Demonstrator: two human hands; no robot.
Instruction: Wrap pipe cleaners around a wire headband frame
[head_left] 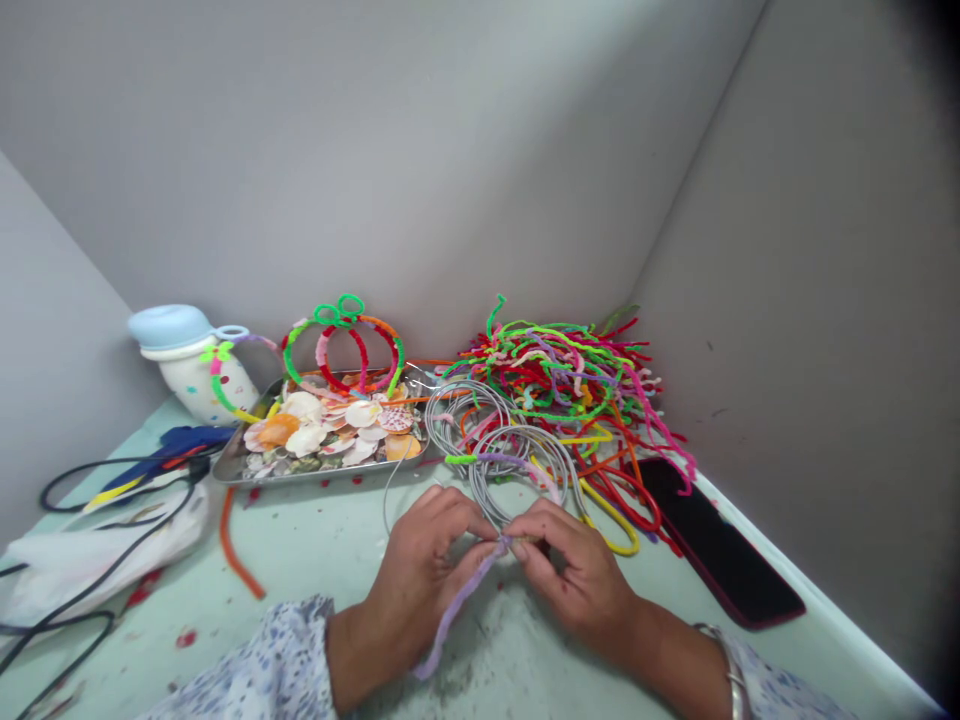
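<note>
**Speckled sleeves and one metal bangle**

Two bare hands and forearms show at the bottom edge of the head view. Behind the left hand (420, 565) is a loose cuff. The left sleeve (255, 665) is of pale, whitish-blue cloth, scattered all over with small dark blue and grey flecks, and its hem lies in soft folds just behind the wrist. The right hand (581, 580) has a longer stretch of bare forearm behind it. On that wrist sits a thin, silver-coloured bangle (731, 660), plain and smooth, with a bright glint along its rim. Just beyond it the right sleeve (784, 695) is of the same pale speckled cloth, with only a small part in view.
</note>
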